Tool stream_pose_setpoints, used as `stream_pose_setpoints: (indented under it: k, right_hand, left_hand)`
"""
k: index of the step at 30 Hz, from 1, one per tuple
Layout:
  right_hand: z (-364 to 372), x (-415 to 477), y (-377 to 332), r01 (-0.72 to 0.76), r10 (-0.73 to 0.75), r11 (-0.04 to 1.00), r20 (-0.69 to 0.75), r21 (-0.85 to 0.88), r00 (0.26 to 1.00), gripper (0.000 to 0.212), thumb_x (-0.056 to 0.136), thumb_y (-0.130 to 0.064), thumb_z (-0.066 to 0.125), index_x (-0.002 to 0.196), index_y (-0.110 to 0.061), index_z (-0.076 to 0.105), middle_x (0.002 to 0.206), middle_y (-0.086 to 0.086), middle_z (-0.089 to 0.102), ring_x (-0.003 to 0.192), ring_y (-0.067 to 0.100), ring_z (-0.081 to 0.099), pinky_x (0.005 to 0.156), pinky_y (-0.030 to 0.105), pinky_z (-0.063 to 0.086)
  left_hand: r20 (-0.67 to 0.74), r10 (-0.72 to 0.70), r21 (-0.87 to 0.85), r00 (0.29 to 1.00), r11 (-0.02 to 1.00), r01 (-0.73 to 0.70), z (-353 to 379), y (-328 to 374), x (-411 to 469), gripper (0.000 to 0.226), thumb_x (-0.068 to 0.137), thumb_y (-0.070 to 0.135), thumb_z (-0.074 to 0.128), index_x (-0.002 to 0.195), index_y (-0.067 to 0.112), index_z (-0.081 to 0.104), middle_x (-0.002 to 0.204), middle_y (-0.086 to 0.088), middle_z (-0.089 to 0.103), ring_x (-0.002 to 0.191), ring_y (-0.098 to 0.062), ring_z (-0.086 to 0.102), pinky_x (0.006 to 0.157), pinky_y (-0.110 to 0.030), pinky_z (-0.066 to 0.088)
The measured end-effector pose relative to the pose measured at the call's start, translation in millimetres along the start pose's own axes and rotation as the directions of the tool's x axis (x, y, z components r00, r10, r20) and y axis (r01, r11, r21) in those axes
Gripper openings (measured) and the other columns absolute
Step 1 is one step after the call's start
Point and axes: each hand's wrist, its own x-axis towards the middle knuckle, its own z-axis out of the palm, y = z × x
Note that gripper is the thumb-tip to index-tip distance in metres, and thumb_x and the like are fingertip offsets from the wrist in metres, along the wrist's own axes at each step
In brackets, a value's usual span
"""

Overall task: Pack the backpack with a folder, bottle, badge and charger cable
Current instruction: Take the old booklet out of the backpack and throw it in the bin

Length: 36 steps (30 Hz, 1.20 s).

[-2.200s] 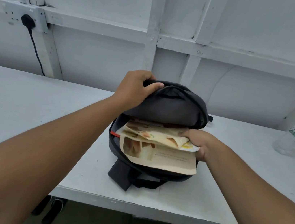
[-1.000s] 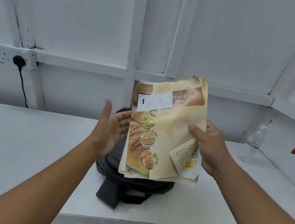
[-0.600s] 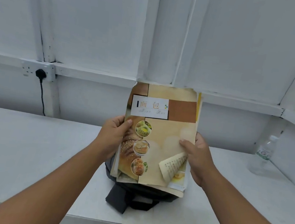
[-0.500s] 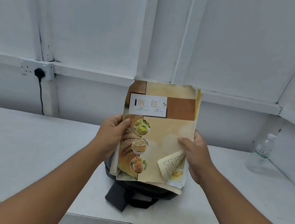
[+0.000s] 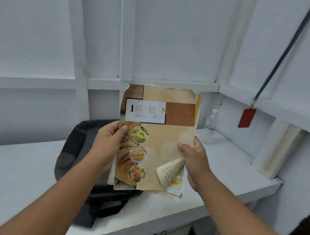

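- Folder held upright in the air above the worktop, cover toward camera, lower right corner curled.
- Left hand grip closed on its left edge, thumb on the cover.
- Right hand grip closed on its right edge.
- Backpack lies on worktop behind folder.
- Bottle stands farther back right; red tag hangs on wall.

backpack blurred (half behind folder)
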Motion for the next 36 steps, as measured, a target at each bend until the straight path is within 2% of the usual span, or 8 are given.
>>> stream_pose_setpoints:
  k: [4, 8, 15, 18, 23, 28, 32, 36]
  right_hand:
    - [-74, -18, -14, 0.026, -0.035, 0.998, -0.196, -0.049, 0.980, 0.020, 0.099, -0.013, 0.052, 0.113, -0.021, 0.065, 0.100, 0.000, 0.077, 0.086, 0.015, 0.073, 0.071, 0.029, 0.056]
    - [-159, -43, -25, 0.032, -0.100, 0.986, -0.432, -0.162, 0.896, 0.015, 0.100, -0.018, 0.046, 0.108, -0.011, 0.057, 0.106, 0.011, 0.071, 0.093, 0.022, 0.068, 0.084, 0.045, 0.056]
    - [-282, -90, -38, -0.051, -0.175, 0.944, -0.628, -0.325, 0.758, 0.015, 0.104, -0.022, 0.039, 0.103, -0.013, 0.051, 0.104, 0.010, 0.065, 0.094, 0.027, 0.063, 0.075, 0.040, 0.052]
    - [-320, -102, -37, -0.105, -0.162, 0.934, -0.667, -0.341, 0.727, 0.014, 0.104, -0.023, 0.039, 0.100, -0.016, 0.051, 0.103, 0.010, 0.066, 0.096, 0.027, 0.063, 0.074, 0.039, 0.050]
    - [-364, -106, -34, -0.184, -0.137, 0.911, -0.690, -0.370, 0.711, 0.013, 0.101, -0.022, 0.041, 0.096, -0.024, 0.053, 0.102, 0.007, 0.067, 0.097, 0.027, 0.064, 0.088, 0.051, 0.053]
    - [-397, -101, -9, -0.326, -0.057, 0.843, -0.674, -0.428, 0.737, 0.020, 0.097, -0.016, 0.042, 0.107, -0.014, 0.059, 0.105, 0.008, 0.067, 0.094, 0.025, 0.064, 0.083, 0.048, 0.055]
    - [-416, -97, 47, -0.458, 0.069, 0.779, -0.667, -0.429, 0.742, 0.021, 0.100, -0.016, 0.043, 0.110, -0.014, 0.061, 0.104, 0.006, 0.067, 0.091, 0.024, 0.064, 0.070, 0.034, 0.052]
    - [-426, -85, 129, -0.531, 0.152, 0.739, -0.665, -0.415, 0.731, 0.017, 0.099, -0.019, 0.045, 0.106, -0.016, 0.060, 0.102, 0.006, 0.068, 0.090, 0.026, 0.065, 0.072, 0.038, 0.054]
  left_hand:
    - [0.170, -0.038, -0.038, 0.985, 0.998, 0.045, 80, -13, 2, 0.022, 0.104, 0.016, 0.050, 0.113, 0.007, 0.068, 0.104, -0.018, 0.077, 0.099, -0.037, 0.074, 0.091, -0.056, 0.057]
    - [0.333, -0.047, -0.028, 0.942, 0.998, 0.060, 168, -26, -11, 0.022, 0.105, 0.015, 0.049, 0.114, 0.012, 0.069, 0.104, -0.014, 0.078, 0.099, -0.035, 0.074, 0.089, -0.051, 0.058]
    - [0.512, -0.084, 0.005, 0.855, 0.995, 0.095, 299, -46, -50, 0.022, 0.105, 0.017, 0.050, 0.112, 0.015, 0.070, 0.103, -0.008, 0.078, 0.097, -0.030, 0.075, 0.090, -0.051, 0.059]
    - [0.541, -0.094, 0.001, 0.836, 0.994, 0.111, 340, -58, -64, 0.022, 0.104, 0.014, 0.051, 0.113, 0.012, 0.071, 0.103, -0.011, 0.078, 0.096, -0.031, 0.075, 0.091, -0.052, 0.058]
    - [0.556, -0.121, 0.016, 0.822, 0.991, 0.135, 383, -79, -78, 0.022, 0.104, 0.015, 0.051, 0.112, 0.012, 0.071, 0.102, -0.009, 0.079, 0.095, -0.030, 0.075, 0.088, -0.050, 0.059]
    - [0.525, -0.169, 0.054, 0.834, 0.985, 0.165, 397, -118, -80, 0.019, 0.102, 0.011, 0.054, 0.109, 0.011, 0.071, 0.099, -0.010, 0.079, 0.094, -0.031, 0.075, 0.082, -0.044, 0.061]
    - [0.484, -0.270, 0.136, 0.833, 0.963, 0.233, 394, -183, -76, 0.012, 0.100, 0.011, 0.059, 0.107, 0.013, 0.069, 0.098, -0.012, 0.078, 0.091, -0.033, 0.076, 0.085, -0.052, 0.060]
    - [0.436, -0.407, 0.188, 0.803, 0.913, 0.361, 380, -269, -82, 0.010, 0.099, 0.015, 0.059, 0.103, 0.013, 0.068, 0.101, -0.012, 0.077, 0.093, -0.034, 0.076, 0.087, -0.059, 0.058]
